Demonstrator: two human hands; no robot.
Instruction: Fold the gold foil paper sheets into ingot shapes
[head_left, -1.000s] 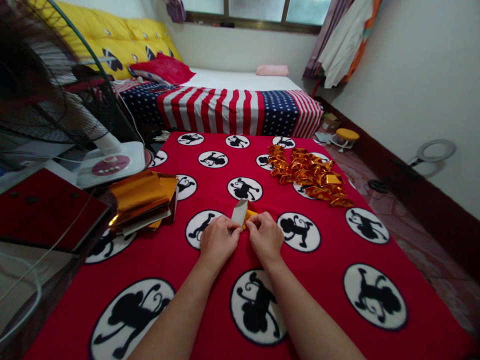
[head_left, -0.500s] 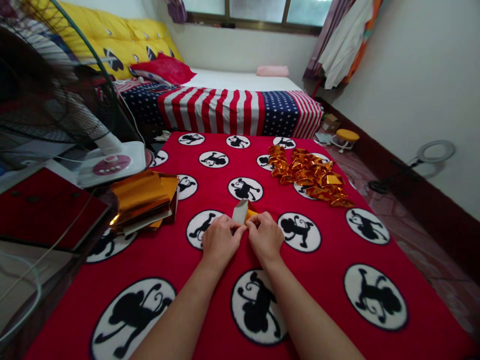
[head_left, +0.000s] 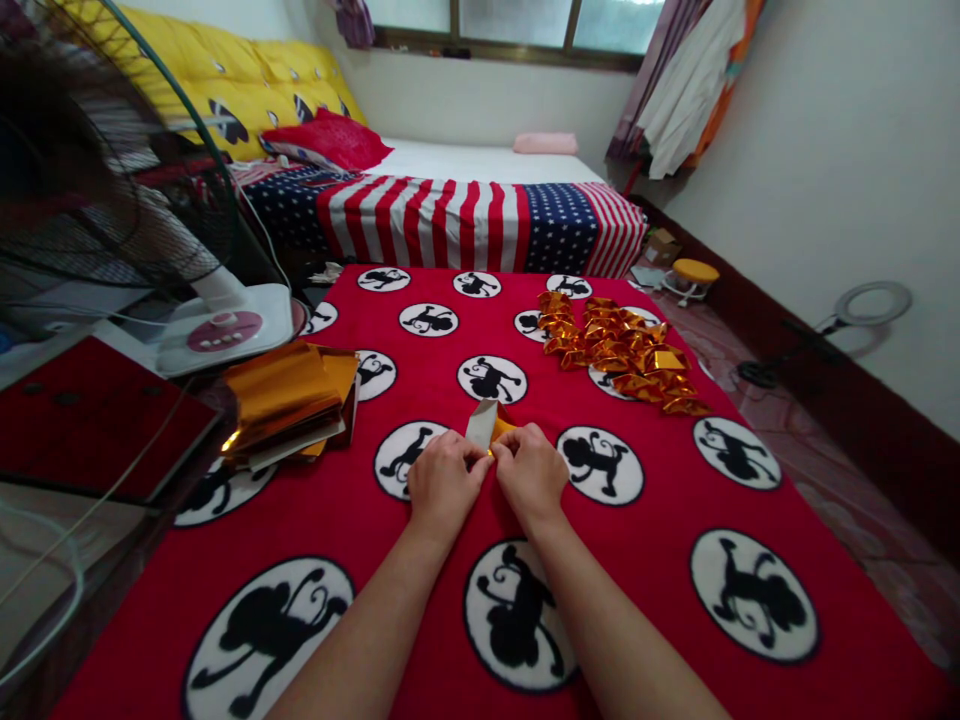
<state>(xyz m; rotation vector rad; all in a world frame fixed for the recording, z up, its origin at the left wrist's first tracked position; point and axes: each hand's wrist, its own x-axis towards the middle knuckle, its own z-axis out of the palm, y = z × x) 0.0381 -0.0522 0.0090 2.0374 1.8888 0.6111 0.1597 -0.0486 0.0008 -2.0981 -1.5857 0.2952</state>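
Observation:
My left hand (head_left: 444, 483) and my right hand (head_left: 531, 472) sit side by side on the red blanket (head_left: 420, 560), both pinched on a small piece of gold foil paper (head_left: 484, 423) with a white back. The paper sticks up just beyond my fingertips, partly folded. A stack of gold foil sheets (head_left: 289, 398) lies to the left of my hands. A heap of folded gold pieces (head_left: 611, 350) lies farther off to the right.
An electric fan with a white base (head_left: 223, 325) stands at the left, beside a dark red board (head_left: 82, 420). Behind the blanket is a bed with a stars-and-stripes cover (head_left: 450, 215). A ring light (head_left: 870, 300) leans at the right wall.
Both hands stay pinched on the gold paper; my left fingers have crept slightly toward the right hand. Nothing else has moved.

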